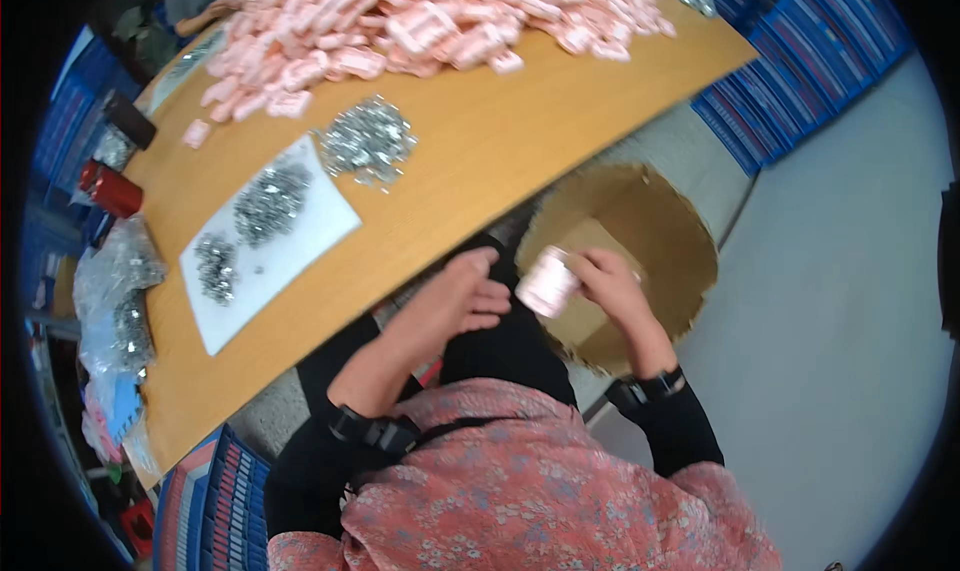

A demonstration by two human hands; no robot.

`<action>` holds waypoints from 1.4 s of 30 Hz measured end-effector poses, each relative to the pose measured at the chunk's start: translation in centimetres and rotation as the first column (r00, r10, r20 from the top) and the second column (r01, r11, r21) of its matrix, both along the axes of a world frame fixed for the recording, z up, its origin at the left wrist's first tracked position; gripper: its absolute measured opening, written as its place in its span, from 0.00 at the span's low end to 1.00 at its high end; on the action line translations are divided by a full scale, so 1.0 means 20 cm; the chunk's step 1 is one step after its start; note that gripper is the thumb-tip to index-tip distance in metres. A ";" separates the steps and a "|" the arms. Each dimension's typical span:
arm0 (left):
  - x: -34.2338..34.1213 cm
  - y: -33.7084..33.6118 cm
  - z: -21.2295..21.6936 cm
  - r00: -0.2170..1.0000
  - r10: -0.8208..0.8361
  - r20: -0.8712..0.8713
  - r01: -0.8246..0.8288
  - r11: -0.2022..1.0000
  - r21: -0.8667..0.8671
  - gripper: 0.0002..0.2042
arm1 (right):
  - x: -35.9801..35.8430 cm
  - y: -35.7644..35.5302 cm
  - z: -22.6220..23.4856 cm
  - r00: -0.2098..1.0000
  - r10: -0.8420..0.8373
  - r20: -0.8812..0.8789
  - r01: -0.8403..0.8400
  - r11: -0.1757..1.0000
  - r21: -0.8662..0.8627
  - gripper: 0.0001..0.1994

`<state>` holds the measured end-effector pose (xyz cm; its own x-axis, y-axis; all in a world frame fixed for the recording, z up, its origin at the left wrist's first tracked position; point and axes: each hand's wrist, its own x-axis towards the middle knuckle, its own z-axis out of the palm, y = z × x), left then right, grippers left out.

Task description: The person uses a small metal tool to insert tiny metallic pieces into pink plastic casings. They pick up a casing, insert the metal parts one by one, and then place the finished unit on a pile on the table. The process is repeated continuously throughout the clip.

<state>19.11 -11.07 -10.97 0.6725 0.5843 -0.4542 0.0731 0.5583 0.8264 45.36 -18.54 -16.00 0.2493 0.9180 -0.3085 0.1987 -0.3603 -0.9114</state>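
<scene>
My right hand (608,286) pinches a flat, pale pink plastic piece (547,283) by its right edge, over the left side of a round brown cardboard drum (688,226). To the left of that piece, above my lap, my left hand (460,296) is empty with its fingers stretched out and apart. The held piece resembles the many pale pink pieces (425,29) heaped on the far part of the table. Glare and blur hide its details.
On the wooden table (480,161), a white sheet (222,321) bears two heaps of small shiny metal parts (270,203). A third metal heap (368,141) lies beside it. Plastic bags (115,281) and a red container (112,189) stand left. Blue trays (800,61) are stacked right. Another person (195,1) sits across.
</scene>
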 end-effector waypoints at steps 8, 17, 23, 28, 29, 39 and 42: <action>-0.24 0.05 0.02 0.950 -0.152 -0.273 0.252 0.890 0.379 0.21 | 0.41 0.04 -0.13 0.864 -0.466 0.190 0.413 0.873 0.261 0.12; -0.44 0.11 0.15 0.978 -0.141 -0.157 0.186 0.924 0.334 0.17 | -0.36 1.19 0.52 0.695 0.096 0.712 -0.505 0.770 0.390 0.14; -0.63 0.15 0.20 0.991 -0.104 -0.081 0.128 0.901 0.414 0.17 | -0.84 1.97 0.48 0.491 0.096 0.866 -0.518 0.831 0.201 0.22; -0.77 0.17 0.31 0.999 0.031 -0.037 -0.012 0.904 0.428 0.16 | -0.84 2.22 0.42 0.299 0.131 0.945 -0.453 0.891 0.020 0.22; -0.79 0.17 0.33 0.998 0.065 -0.011 -0.054 0.906 0.419 0.16 | -0.84 2.14 0.52 0.279 0.155 0.948 -0.449 0.893 -0.014 0.22; -0.74 0.22 0.26 0.880 0.351 0.318 -0.394 0.916 0.079 0.27 | -1.00 0.87 0.65 0.481 0.846 -0.232 -0.838 0.521 0.161 0.16; -0.69 0.18 0.22 0.883 0.334 0.329 -0.365 0.930 0.036 0.27 | -1.02 0.72 0.56 0.506 0.739 -0.445 -0.794 0.601 0.095 0.16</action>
